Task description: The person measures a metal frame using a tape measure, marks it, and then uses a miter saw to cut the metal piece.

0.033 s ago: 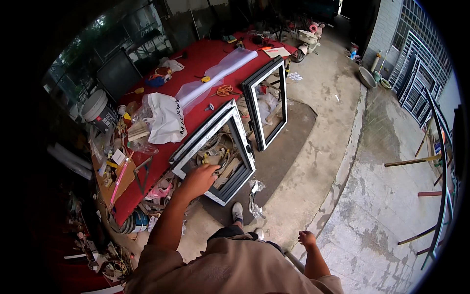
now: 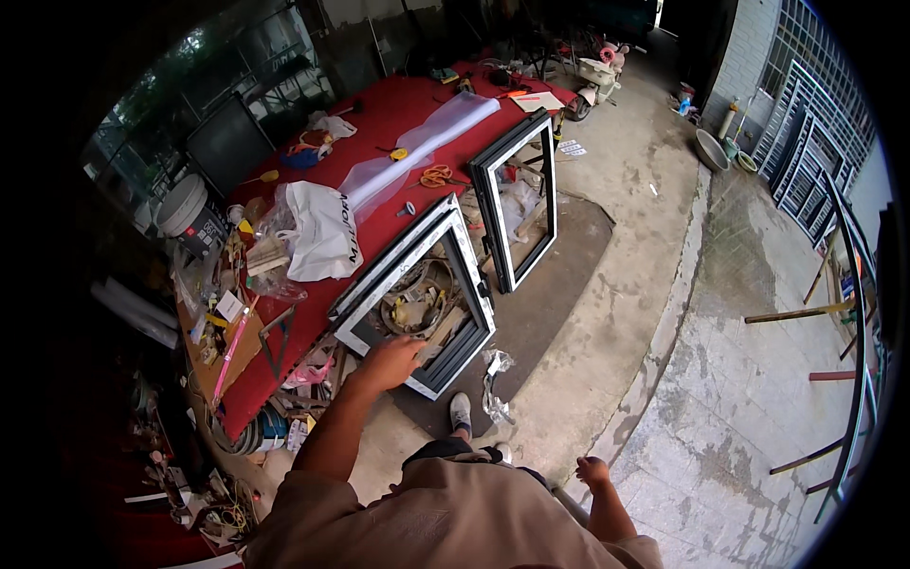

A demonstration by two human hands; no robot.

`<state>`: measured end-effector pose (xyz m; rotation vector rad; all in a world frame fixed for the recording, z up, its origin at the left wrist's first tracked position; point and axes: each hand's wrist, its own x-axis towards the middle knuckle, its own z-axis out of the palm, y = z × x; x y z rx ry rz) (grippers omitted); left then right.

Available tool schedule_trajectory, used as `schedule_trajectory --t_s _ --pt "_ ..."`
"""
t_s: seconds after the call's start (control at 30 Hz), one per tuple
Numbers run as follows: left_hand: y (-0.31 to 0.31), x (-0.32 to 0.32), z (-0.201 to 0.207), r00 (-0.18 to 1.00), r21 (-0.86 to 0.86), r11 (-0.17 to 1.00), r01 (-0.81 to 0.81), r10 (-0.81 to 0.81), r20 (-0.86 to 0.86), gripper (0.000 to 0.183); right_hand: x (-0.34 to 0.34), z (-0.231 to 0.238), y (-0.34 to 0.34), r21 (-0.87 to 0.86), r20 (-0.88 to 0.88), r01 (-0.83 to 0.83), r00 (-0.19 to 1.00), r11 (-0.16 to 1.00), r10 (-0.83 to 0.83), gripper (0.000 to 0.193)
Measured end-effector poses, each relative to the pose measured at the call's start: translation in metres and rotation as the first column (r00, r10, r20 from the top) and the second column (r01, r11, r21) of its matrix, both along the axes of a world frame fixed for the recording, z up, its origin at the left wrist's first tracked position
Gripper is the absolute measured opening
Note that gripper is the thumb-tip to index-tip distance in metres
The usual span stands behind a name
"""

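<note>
Window frame (image 2: 461, 360) stands just ahead and right of the left hand (image 2: 391, 363), its grip impossible to tell, while the right hand (image 2: 593, 471) hangs well apart, its closure unclear.

The nearer window frame (image 2: 398, 264) is white and perhaps charcoal.
</note>
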<state>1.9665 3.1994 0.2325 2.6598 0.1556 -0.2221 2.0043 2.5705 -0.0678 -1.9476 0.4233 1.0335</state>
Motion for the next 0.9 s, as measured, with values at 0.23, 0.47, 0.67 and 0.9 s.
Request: schedule_trajectory --t_s 0.23,0.47,0.67,0.9 --pt "0.000 -0.031 -0.195 0.741 -0.353 0.935 0.002 -0.239 -0.628 0.062 -0.090 0.027 0.005 -0.156 -0.257 0.301 0.907 0.941 -0.333 0.034" --pt "0.063 0.014 -0.262 0.815 -0.395 0.910 -0.128 -0.130 -0.564 0.057 -0.040 0.041 0.073 -0.062 -0.135 0.352 0.924 0.934 -0.357 0.028" --pt "0.124 0.067 -0.303 0.875 -0.562 0.673 -0.480 0.320 -0.364 0.040 0.038 0.061 0.148 -0.071 0.212 0.167 0.966 0.983 -0.149 0.025" --pt "0.120 0.014 -0.311 0.787 -0.590 0.524 -0.614 0.349 -0.509 0.034 0.055 0.053 0.148 -0.256 0.142 -0.050 0.986 0.965 0.089 0.027"
